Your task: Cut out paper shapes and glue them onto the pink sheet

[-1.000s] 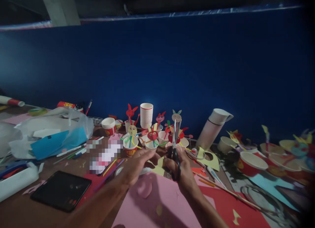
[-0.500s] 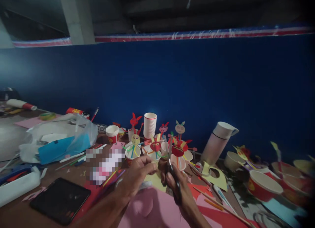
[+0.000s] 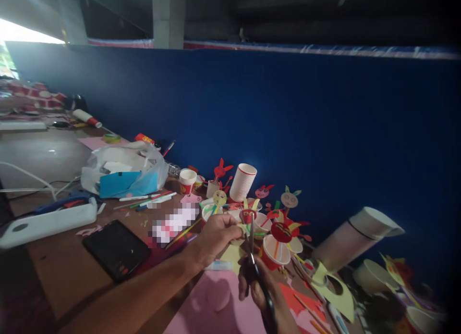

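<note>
My left hand [image 3: 218,235] pinches a small pale yellow scrap of paper [image 3: 245,228] between thumb and fingertips. My right hand [image 3: 264,290] is wrapped round the black handles of a pair of scissors [image 3: 251,250]. The scissor blades point up and stand slightly apart, close beside the scrap. Under both hands lies a pink paper sheet [image 3: 201,300], with a yellow sheet [image 3: 232,258] just beyond it. Behind the hands stand paper cups with paper animal figures, among them a red face [image 3: 281,232] and a yellow round face [image 3: 219,198].
A dark tablet [image 3: 115,250] lies on the left, near a plastic bag [image 3: 124,168] and a white holder [image 3: 50,223]. A cup stack [image 3: 244,182] stands at the back, and a tall jug [image 3: 345,238] on the right. A blue partition [image 3: 288,108] closes off the table's far side.
The view has swung left, so things sit further right and more of the left side shows. The yellow scrap now shows in my left fingers, beside the scissors.
</note>
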{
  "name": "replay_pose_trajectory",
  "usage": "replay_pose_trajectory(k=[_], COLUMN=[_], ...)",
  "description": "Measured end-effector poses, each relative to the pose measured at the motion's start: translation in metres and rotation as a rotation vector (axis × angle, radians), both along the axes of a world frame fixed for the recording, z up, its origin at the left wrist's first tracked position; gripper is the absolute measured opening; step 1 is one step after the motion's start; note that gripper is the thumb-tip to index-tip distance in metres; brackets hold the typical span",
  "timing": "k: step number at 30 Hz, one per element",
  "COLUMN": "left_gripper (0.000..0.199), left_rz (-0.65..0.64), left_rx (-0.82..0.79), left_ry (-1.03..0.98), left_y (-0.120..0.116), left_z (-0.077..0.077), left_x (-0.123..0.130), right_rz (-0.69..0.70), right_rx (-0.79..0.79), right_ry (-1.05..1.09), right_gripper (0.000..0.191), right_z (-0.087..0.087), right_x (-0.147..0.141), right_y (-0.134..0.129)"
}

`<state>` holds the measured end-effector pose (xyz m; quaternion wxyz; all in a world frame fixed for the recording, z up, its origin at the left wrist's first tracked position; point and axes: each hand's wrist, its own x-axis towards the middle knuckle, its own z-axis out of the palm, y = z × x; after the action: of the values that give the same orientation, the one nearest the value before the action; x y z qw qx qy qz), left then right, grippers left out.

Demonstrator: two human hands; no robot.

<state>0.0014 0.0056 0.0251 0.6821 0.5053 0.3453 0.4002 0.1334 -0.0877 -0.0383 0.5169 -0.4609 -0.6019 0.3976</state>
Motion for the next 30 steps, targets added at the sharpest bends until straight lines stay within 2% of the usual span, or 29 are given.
replay_pose_trajectory(k=[5,10,15,25,30], left_gripper=[0.017,0.017,0.013,0.008,0.009], left_rz=[-0.010,-0.017,-0.033,-0.032,-0.044], left_rx=[0.034,0.093,0.124,0.113,0.127], left_ry=[0.070,0.156,0.151,0.169,0.149], left_y=[0.0020,0.0032,0.0032,0.0017,0.0018], left_z=[-0.0001,-0.0021,-0.0038,0.0023,-0.0012], left_x=[-0.0012,-0.0009,-0.0005,-0.0023,-0.0020], right_rz=[-0.072,-0.066,-0.056,-0.017,-0.008], right_rx=[-0.045,-0.058,-0.056,-0.106,-0.128], right_ry=[-0.084,-0.088,-0.145,-0.075,-0.060], right_gripper=[0.049,0.050,0.048,0.050,0.051], right_z=[0.0000,0.0014,0.0037,0.0033,0.0046], right_x=[0.0012,0.0038,0.0067,0.0061,0.0067], right_y=[-0.0013,-0.0027,-0.0028,-0.0018,-0.0034])
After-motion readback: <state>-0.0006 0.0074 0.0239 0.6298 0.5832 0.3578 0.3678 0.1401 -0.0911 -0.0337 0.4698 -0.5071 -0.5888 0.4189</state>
